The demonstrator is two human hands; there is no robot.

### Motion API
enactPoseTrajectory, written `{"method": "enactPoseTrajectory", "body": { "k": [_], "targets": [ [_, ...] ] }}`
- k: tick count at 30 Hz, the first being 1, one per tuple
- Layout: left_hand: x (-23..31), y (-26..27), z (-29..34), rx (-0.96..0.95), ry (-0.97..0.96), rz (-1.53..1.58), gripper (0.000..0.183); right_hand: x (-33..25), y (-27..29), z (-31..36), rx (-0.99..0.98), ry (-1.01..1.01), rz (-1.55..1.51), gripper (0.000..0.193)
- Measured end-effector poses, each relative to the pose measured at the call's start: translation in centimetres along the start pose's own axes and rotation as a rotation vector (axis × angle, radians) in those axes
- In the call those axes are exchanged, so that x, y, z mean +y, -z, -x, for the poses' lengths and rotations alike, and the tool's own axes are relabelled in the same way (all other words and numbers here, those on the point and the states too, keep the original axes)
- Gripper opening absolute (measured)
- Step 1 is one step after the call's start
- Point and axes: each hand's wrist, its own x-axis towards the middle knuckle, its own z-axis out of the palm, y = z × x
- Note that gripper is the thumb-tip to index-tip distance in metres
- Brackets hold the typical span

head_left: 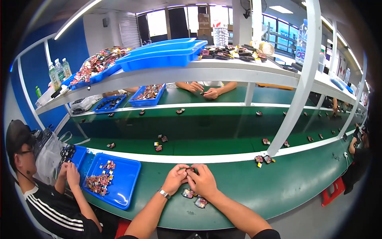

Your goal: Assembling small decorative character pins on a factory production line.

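Two hands, left hand (174, 181) and right hand (204, 183), meet right of blue tray (126, 175) — fingers of both pinching small dark-red part (190, 170). Two similar parts (201, 202) on green tabletop (254, 195), also right of tray, apart from it. Heaped pieces (98, 184) inside tray. Step in hand: apparently close two-handed work on held part — next move likely calls for light, steady pinch.

Plastic bottles (54, 77) on upper shelf (167, 73), left end. Red stool (338, 187) at right. Brown boxes (203, 24) stacked near windows (156, 22).
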Motion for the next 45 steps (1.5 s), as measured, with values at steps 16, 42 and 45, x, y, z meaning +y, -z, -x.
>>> {"method": "enactPoseTrajectory", "body": {
  "k": [16,42,45],
  "targets": [
    [-0.3,1.2,-1.3,0.35,-0.294,-0.317,0.015,12.9,-4.7,-5.6,-0.089,-0.42,0.052,0.04],
    [-0.8,2.4,-1.8,0.537,-0.357,-0.365,0.013,8.3,-10.6,-11.0,-0.241,-0.281,-0.124,0.055],
    [-0.4,2.6,-1.6,0.508,-0.309,-0.295,0.016,6.2,-3.8,-8.9,-0.32,-0.215,-0.263,0.061]
  ]
}}
